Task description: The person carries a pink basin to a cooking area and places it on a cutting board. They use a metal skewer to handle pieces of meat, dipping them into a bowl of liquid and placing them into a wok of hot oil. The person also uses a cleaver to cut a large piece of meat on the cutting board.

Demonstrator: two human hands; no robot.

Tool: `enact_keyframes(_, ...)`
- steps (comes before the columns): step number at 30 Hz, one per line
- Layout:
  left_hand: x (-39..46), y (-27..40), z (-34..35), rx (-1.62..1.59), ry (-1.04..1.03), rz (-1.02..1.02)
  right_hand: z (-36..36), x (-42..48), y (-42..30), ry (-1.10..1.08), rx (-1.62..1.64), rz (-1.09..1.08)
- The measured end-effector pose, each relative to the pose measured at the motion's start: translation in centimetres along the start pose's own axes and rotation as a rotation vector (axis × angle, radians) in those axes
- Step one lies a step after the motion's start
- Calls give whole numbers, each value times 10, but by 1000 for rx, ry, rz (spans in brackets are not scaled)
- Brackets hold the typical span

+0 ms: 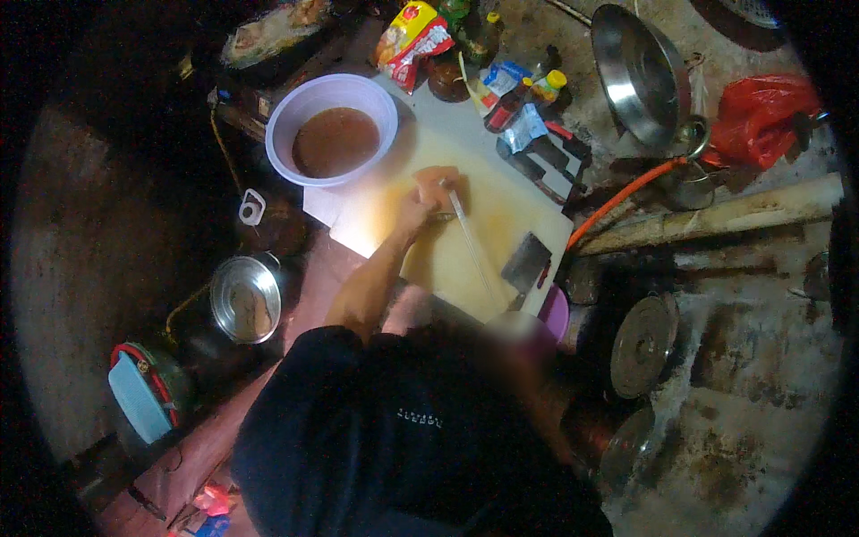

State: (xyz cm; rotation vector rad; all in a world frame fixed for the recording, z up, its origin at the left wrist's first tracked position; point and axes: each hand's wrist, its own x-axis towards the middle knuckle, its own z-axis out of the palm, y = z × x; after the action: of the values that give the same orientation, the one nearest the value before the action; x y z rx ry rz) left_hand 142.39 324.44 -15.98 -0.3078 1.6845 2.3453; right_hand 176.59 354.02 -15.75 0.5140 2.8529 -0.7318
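Note:
My left hand [421, 207] is closed around a pale orange, rounded thing [435, 180] above the cutting board [436, 268]; its kind cannot be told. A thin, light-coloured utensil handle [473, 241] slants from that thing down towards the board's near edge. My right hand [515, 329] is badly blurred beside a purple container [556, 312] at the board's near right corner; whether it holds anything cannot be told. On the board's right part lies a dark, flat rectangular piece [527, 258], perhaps a blade. A lavender basin [274, 144] of brown liquid stands beyond my left hand.
Food packets [416, 33], sauce bottles [504, 111] and a dark rack-like object [547, 161] stand or lie beyond the board. At right are a steel wok [637, 74], an orange hose [624, 194] and a bamboo pole [711, 218]. A metal pot [245, 299] stands at left.

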Motion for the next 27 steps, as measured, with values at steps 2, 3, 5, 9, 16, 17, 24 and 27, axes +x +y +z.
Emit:
enact_keyframes(2,3,-7,-6,-9,-18,58,1,8,2,65,203,24)
enact_keyframes(3,3,-8,-5,0,-13,55,3,1,8,94,304,51)
enact_keyframes(5,3,-9,0,19,-8,48,6,5,20,90,417,51)
enact_keyframes(9,-14,13,2,24,16,28,6,14,-3,77,323,40)
enact_keyframes(16,-3,-4,-4,57,39,-17,-16,12,-48,90,201,54)
enact_keyframes(17,-4,-4,-4,-15,38,-9,-16,7,-49,80,201,64)
enact_keyframes(24,-1,-1,1,-22,29,-12,-2,18,-27,-16,47,41)
enact_keyframes(27,-1,5,-1,9,25,-64,-1,18,-25,-46,25,42)
